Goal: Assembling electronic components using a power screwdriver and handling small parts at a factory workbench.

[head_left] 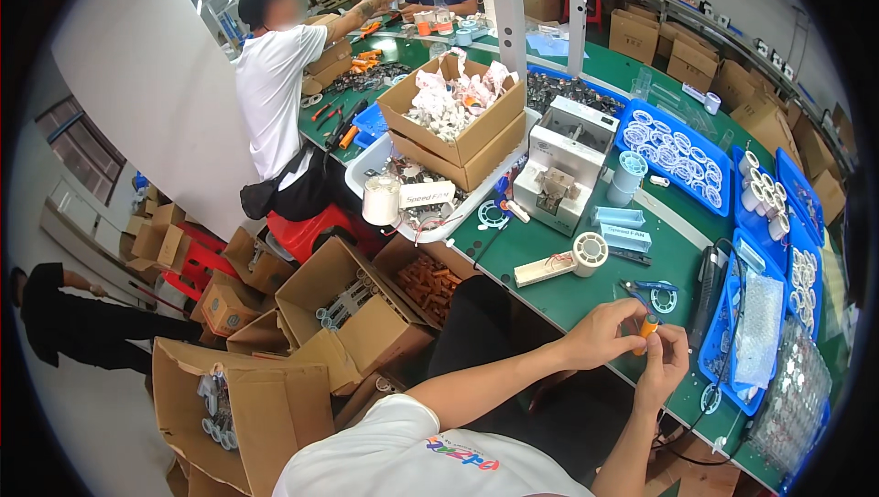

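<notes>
My left hand (602,334) and my right hand (663,364) come together above the near edge of the green table. Pinched between their fingers is a small orange cylinder (647,328), which looks like a battery cell; the fingers cover part of it. Just beyond the hands lie blue-handled pliers (656,285) and a light blue ring-shaped part (663,301). A cream handheld fan body (560,262) with a round head and a red wire rests on the table to the left of them.
A grey-white machine (565,167) stands ahead. Cartons (458,135) sit on a white tub at left. Blue trays (673,153) of white rings and parts line the right, beside a black-handled tool (708,291) with a cord. Open boxes (357,309) crowd the floor; a co-worker (279,85) sits beyond.
</notes>
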`<state>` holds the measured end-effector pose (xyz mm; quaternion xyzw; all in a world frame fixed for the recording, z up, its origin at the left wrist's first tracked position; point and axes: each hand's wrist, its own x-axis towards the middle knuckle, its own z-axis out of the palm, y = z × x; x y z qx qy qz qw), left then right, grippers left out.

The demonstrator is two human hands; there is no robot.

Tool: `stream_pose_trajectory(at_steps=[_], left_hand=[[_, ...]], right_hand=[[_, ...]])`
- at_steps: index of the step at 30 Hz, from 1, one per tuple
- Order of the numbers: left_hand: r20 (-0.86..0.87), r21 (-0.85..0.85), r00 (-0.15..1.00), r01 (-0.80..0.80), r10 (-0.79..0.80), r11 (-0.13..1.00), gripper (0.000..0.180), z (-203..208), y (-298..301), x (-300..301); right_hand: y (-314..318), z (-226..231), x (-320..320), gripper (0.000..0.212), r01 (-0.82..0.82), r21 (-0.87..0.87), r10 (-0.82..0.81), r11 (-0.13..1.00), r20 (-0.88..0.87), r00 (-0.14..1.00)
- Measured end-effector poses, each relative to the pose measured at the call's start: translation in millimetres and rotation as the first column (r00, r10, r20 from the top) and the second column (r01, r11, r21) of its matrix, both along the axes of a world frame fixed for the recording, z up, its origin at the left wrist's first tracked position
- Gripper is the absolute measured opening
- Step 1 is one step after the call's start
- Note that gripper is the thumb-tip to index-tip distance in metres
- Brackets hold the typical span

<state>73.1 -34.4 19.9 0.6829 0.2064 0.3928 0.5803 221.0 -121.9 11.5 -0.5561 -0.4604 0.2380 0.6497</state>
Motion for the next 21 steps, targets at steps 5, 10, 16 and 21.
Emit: stream_pose_trajectory(at_steps=[5, 10, 16, 21], left_hand=[[0.004, -0.021, 1.000, 0.007, -0.007, 1.000, 0.032, 0, 0, -1], [0.004, -0.037, 1.000, 0.018, -0.018, 0.999, 0.031, 2, 1, -2], [0.033, -0.041, 0.998, 0.046, -0.044, 0.998, 0.030, -7, 5, -1], [0.091, -0.067, 0.996, 0.031, -0.025, 0.997, 0.028, -7, 3, 1]], right_hand=[[0, -5, 5, 0.011, -0.049, 0.031, 0.050, 0.998, -0.024, 0.998], [2, -8, 1, 0.018, -0.030, 0.050, 0.033, 0.998, -0.058, 0.998], [5, -4, -3, 0.024, -0.033, -0.013, 0.032, 0.999, -0.062, 0.998], [4, 4, -3, 0.025, -0.169, -0.029, 0.161, 0.985, -0.175, 0.971]])
